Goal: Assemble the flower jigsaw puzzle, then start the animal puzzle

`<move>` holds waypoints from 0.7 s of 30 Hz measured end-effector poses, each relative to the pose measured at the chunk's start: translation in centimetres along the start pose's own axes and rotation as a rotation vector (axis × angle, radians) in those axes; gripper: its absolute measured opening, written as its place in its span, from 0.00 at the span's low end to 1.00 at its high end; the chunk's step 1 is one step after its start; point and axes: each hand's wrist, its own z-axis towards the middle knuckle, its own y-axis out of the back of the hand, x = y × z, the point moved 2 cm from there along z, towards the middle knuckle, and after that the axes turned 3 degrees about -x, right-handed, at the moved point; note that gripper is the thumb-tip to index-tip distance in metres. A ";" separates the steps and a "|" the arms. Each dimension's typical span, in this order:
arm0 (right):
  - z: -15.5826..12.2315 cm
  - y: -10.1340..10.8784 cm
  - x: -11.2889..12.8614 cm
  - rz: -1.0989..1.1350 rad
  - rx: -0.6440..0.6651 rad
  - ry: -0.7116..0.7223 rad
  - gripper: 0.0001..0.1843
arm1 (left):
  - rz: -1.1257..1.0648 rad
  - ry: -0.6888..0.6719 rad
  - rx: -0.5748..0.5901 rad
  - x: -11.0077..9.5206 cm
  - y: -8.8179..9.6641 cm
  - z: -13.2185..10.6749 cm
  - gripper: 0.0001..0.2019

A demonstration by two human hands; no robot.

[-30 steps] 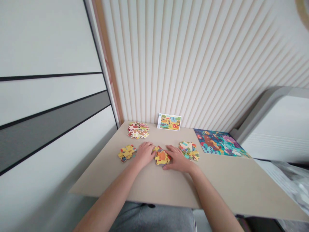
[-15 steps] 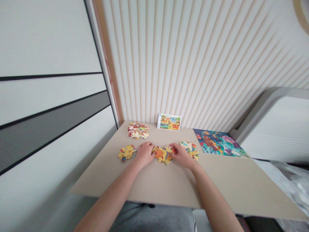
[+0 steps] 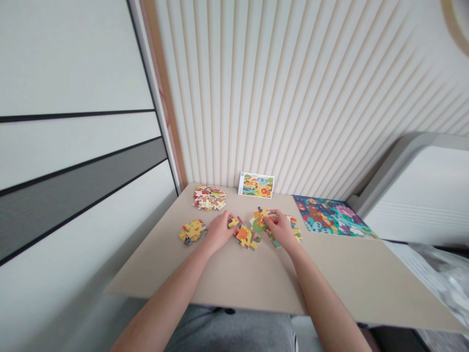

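A joined cluster of orange and yellow puzzle pieces (image 3: pixel 246 236) lies at the middle of the beige table (image 3: pixel 238 278). My left hand (image 3: pixel 218 229) rests on the table with its fingertips pinched on the cluster's left edge. My right hand (image 3: pixel 280 228) is closed on a small green and yellow group of pieces (image 3: pixel 260 219), lifted just off the table beside the cluster. Behind my right hand lies a loose pile of pieces (image 3: pixel 295 230), partly hidden.
A yellow pile of pieces (image 3: pixel 192 231) lies to the left, a larger mixed pile (image 3: pixel 209 197) sits at the back. A reference picture card (image 3: pixel 256 185) leans on the ribbed wall. A finished colourful puzzle (image 3: pixel 331 216) lies at the right, next to a white cabinet (image 3: pixel 421 195).
My right hand has left the cluster's right side, moved up and back toward the right pile, and now holds a small group of pieces. My left hand has stayed on the cluster.
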 end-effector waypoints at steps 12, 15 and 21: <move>-0.4 -1.2 0.1 0.122 0.278 0.024 0.25 | -0.331 0.014 -0.273 0.0 0.5 0.4 0.16; -0.3 -1.4 0.0 0.070 0.282 0.064 0.25 | -0.400 0.010 -0.215 -0.2 0.1 0.3 0.18; -0.2 -0.8 0.3 -0.008 0.196 0.124 0.23 | -0.492 -0.007 -0.112 -0.7 -0.3 0.0 0.10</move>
